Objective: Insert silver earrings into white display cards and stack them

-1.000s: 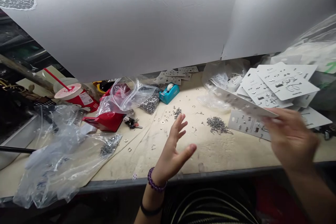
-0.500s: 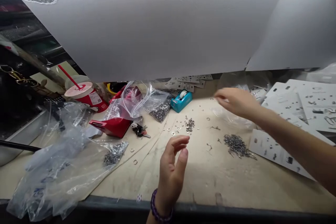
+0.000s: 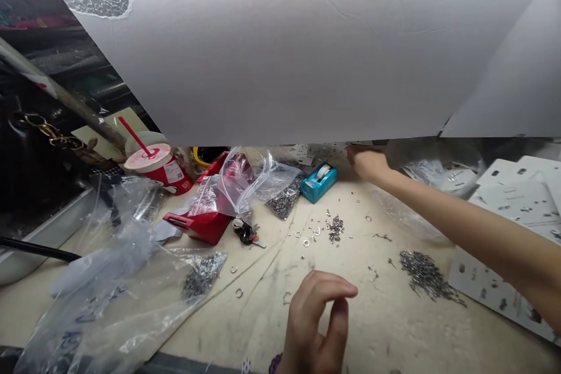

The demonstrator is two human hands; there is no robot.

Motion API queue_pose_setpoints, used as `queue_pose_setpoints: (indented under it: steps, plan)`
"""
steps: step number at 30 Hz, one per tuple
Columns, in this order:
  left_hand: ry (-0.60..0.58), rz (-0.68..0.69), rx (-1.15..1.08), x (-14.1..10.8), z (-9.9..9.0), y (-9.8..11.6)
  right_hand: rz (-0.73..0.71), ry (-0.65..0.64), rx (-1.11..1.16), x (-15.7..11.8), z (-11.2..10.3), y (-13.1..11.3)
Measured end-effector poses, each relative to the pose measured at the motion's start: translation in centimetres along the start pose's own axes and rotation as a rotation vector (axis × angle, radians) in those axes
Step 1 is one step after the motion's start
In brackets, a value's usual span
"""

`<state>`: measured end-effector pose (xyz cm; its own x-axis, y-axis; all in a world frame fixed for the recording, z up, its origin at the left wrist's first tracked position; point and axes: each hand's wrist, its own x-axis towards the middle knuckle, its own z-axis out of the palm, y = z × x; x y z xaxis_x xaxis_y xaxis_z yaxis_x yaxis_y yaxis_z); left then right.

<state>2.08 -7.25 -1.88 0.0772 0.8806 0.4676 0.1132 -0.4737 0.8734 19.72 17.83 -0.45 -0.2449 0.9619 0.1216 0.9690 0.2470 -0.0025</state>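
My left hand hovers low over the front of the table, fingers curved and thumb apart, with nothing in it. At the back, my right hand reaches to the printed cards just under a big white panel. Its fingertips are partly hidden there, so whether it grips a card is unclear. Between the hands lies a small heap of metal bits, with loose rings around it. A larger pile of metal pins sits below my right forearm. Left of my right hand stands a blue tape dispenser.
The white panel hangs across the upper view. Plastic bags, a red box, keys and a red cup with a straw crowd the left. More printed cards are stacked on the right.
My right hand has moved farther back, to the cards beneath the panel. My left hand has shifted lower and right in view, its fingers still curved. The whole view has shifted a little.
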Motion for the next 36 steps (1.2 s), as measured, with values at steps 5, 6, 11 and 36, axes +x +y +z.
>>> queue_pose_setpoints:
  steps: [5,6,11,36]
  plan:
    - [-0.065,-0.056,-0.009,-0.1,0.4,0.8,0.076,0.076,0.042,-4.3,-3.6,1.4]
    - [-0.084,-0.070,-0.016,-0.1,0.6,1.0,0.076,0.085,0.050,-5.7,-4.3,1.8]
    - [-0.119,-0.258,-0.076,-0.3,1.9,1.1,0.202,0.036,0.673,-13.9,-6.1,2.6]
    - [0.051,-0.573,-0.538,-1.2,5.8,1.3,-0.017,0.639,1.023,-29.2,-1.7,-5.5]
